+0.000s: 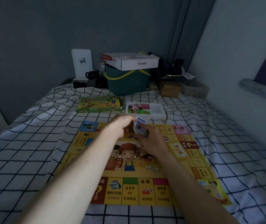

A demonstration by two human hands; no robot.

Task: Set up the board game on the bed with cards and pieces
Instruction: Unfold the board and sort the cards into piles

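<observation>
Both hands hold a stack of cards above the far part of the game board.

The right hand (151,139) grips the card stack (139,128) from below with curled fingers, and the left hand (122,125) pinches the top card at its upper edge, it seems to lift or deal it off. The game board (145,189) lies flat on the bed (24,151), directly under both hands. To do this step well, I think the person should take only one card each time, keep the stack square, and put the piles on the printed places of the board. Just beyond the hands stands a white tray (159,113); in it are small coloured pieces and some pink cards. To the left of the tray lies the green game box (99,105), and I cannot tell what is inside.
</observation>
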